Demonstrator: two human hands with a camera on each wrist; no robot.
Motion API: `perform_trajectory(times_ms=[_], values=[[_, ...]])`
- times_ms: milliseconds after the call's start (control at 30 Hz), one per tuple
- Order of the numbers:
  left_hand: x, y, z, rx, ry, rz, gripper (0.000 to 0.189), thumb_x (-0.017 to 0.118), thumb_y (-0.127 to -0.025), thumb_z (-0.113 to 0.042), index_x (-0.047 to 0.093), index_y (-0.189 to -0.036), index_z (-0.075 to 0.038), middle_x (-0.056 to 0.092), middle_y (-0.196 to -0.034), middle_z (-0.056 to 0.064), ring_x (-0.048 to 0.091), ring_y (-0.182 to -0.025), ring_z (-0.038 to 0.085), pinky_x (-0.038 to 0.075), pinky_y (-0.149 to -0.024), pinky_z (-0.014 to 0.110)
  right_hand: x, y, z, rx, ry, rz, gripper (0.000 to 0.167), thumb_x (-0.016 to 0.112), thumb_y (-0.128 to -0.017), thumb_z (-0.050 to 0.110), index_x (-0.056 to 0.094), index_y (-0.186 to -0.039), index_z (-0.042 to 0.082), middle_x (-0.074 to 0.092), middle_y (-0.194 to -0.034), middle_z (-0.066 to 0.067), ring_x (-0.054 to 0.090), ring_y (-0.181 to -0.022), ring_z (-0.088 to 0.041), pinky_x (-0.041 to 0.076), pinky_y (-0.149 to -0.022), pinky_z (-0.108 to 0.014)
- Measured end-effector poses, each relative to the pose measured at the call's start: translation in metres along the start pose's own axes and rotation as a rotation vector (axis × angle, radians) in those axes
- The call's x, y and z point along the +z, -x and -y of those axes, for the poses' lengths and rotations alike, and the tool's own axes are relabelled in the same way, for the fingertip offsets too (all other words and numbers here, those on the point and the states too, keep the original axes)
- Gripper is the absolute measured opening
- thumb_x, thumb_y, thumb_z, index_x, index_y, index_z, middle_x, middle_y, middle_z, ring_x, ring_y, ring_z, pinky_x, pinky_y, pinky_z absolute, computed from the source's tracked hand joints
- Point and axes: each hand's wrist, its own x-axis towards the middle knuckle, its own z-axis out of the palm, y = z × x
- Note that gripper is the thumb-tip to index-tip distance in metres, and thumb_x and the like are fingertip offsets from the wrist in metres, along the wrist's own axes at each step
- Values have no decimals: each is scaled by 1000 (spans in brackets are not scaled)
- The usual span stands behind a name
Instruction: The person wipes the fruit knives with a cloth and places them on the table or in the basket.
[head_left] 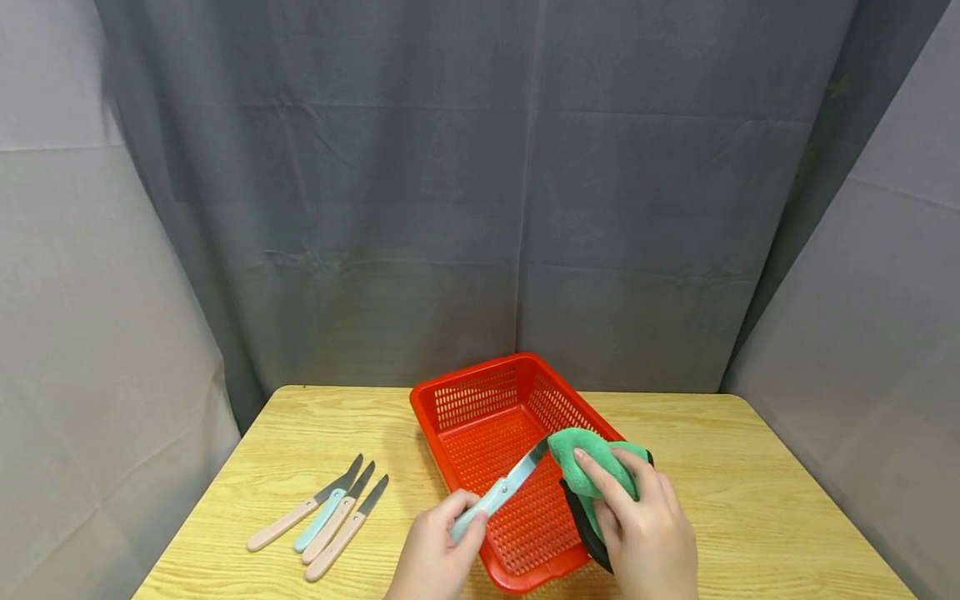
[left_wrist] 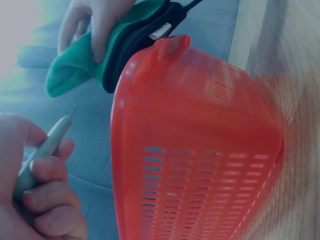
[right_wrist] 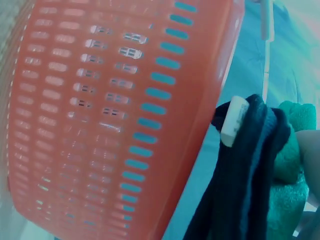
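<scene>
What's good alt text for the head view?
The left hand holds a blue-handled knife over a red rectangular plastic basket, blade end at a green, black-edged cloth in the right hand. Four more knives lie left of the basket on a wooden table.

In the head view, the tip of the light-blue-handled knife [head_left: 501, 490] is hidden at the green cloth [head_left: 600, 454], and the left hand [head_left: 442, 537] covers part of the handle. The cloth and the right hand [head_left: 648, 533] hide a stretch of the red perforated basket [head_left: 483, 442]. The bottom edge cuts off 2 forearms and the wooden table [head_left: 750, 500]. Among 4 loose knives [head_left: 321, 519], the 2 leftmost blades overlap too closely to trace apart. The left wrist view reduces the held blade to a thin line (nearly edge-on). Print on the cloth's white label [left_wrist: 160, 31] is illegible. The right wrist view crops the right hand.
</scene>
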Motion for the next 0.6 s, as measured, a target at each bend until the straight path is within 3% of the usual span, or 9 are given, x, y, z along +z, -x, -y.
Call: perform_trajectory(times_ms=[133, 233, 300, 600], values=[[-1, 0, 1, -16, -12, 1, 3, 68, -97, -15, 71, -98, -14, 49, -64, -11, 39, -52, -4, 38, -48, 17, 0, -1, 7, -73, -48, 9, 36, 64, -96, 15, 74, -127, 31, 67, -116, -15, 64, -86, -35, 57, -64, -50], [-1, -1, 1, -21, -20, -2, 4, 67, -98, -15, 71, -98, -15, 50, -64, -11, 40, -52, -4, 39, -48, 17, 0, -2, 15, -126, -68, 28, 37, 41, -110, 35, 74, -127, 32, 69, -115, -15, 66, -87, -32, 58, -65, -49], [-1, -1, 1, -25, -28, -6, 4, 67, -98, -15, 71, -99, -15, 50, -64, -11, 39, -51, -4, 38, -48, 18, 0, -1, 20, -147, -72, 32, 43, 35, -111, 44, 73, -128, 33, 69, -114, -14, 67, -90, -31, 59, -66, -48], [-2, 0, -2, -14, -8, -13, 4, 67, -97, -13, 71, -98, -14, 51, -64, -10, 40, -52, -4, 39, -48, 18, 8, 3, 27, -192, -89, 34, 40, 37, -111, 45, 73, -127, 36, 69, -114, -10, 66, -88, -26, 57, -66, -42]])
